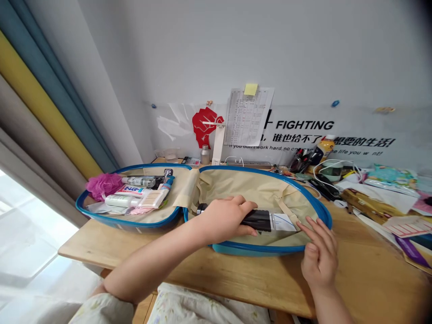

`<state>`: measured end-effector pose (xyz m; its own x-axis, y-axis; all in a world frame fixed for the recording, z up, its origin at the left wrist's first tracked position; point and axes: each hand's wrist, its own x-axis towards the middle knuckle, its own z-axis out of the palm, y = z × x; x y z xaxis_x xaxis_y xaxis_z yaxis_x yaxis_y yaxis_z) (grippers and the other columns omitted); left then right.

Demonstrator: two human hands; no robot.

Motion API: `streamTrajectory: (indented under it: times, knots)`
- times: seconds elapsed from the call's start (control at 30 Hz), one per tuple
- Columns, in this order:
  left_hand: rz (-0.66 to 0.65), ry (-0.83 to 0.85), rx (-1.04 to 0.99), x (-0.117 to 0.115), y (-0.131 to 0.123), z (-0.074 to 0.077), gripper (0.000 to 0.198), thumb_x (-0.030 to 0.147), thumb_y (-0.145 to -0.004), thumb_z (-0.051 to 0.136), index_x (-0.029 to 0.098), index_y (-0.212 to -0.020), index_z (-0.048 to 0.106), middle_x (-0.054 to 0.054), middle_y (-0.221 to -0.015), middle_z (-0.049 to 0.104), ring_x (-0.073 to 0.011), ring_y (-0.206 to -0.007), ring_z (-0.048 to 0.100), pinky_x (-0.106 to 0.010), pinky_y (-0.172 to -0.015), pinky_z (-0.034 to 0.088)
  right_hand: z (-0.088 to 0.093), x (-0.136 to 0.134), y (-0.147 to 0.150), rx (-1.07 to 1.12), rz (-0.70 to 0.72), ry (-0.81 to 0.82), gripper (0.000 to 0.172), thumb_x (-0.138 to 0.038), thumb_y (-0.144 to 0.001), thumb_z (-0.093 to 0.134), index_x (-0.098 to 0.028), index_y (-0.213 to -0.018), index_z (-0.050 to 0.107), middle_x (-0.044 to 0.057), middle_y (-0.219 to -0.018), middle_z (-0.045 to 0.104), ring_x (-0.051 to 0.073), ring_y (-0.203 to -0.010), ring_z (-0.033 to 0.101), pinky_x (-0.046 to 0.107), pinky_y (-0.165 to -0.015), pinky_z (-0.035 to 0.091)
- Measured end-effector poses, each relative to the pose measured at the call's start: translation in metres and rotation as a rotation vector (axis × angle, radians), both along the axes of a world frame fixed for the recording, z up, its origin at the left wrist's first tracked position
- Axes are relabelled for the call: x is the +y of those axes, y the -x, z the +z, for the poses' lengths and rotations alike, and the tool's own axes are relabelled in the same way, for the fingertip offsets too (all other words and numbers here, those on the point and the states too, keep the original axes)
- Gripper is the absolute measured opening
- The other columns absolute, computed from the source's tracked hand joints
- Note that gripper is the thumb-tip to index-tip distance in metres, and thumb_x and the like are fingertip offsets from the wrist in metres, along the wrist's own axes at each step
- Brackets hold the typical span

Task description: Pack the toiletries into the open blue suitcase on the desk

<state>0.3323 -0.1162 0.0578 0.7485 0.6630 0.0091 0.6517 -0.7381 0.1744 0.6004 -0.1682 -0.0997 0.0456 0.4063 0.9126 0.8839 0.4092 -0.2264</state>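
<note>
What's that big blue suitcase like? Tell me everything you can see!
The suitcase lies wide open on the wooden desk, both halves flat. Its rounded rims are shiny blue, and the inside is beige cloth with a strap. The left half holds toiletries and a pink puff. In the right half the left hand grips a black packet; the right hand touches the lining by the rim.

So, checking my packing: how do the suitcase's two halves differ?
The left half holds a pink loofah, tubes and a comb; the right half, a black case. The left hand grips that case, the right hand is at the right half's rim; no hand nears the left half. Both: blue rims, beige lining.
</note>
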Motion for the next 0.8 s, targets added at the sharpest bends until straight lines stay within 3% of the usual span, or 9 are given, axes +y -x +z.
streamTrajectory:
  times: [0.17,0.43,0.8]
  knots:
    - [0.118,0.073,0.116,-0.003,-0.019,-0.015,0.058,0.056,-0.091,0.059,0.021,-0.136,0.050,-0.010,-0.124,0.062,-0.0302,-0.109,0.065,-0.040,-0.088,0.055,0.002,0.000,0.001,-0.008,0.002,-0.012,0.045,-0.038,-0.101,0.032,-0.016,-0.115,0.069,0.016,-0.123,0.067,0.032,-0.129,0.053,0.054,-0.105,0.042]
    - [0.122,0.125,0.112,-0.002,-0.031,-0.028,0.055,0.055,-0.090,0.061,0.018,-0.130,0.055,-0.011,-0.123,0.065,-0.0291,-0.118,0.059,-0.038,-0.090,0.054,0.000,0.000,0.000,0.010,-0.004,-0.002,0.045,-0.039,-0.100,0.033,-0.016,-0.114,0.070,0.016,-0.122,0.067,0.032,-0.128,0.054,0.056,-0.107,0.040]
    - [0.156,0.221,0.223,0.007,-0.042,-0.035,0.057,0.049,-0.086,0.069,0.017,-0.132,0.055,-0.015,-0.128,0.062,-0.0301,-0.119,0.060,-0.038,-0.094,0.052,0.001,0.000,0.001,0.004,0.002,-0.015,0.044,-0.038,-0.100,0.033,-0.017,-0.114,0.070,0.016,-0.122,0.067,0.032,-0.128,0.054,0.054,-0.106,0.041]
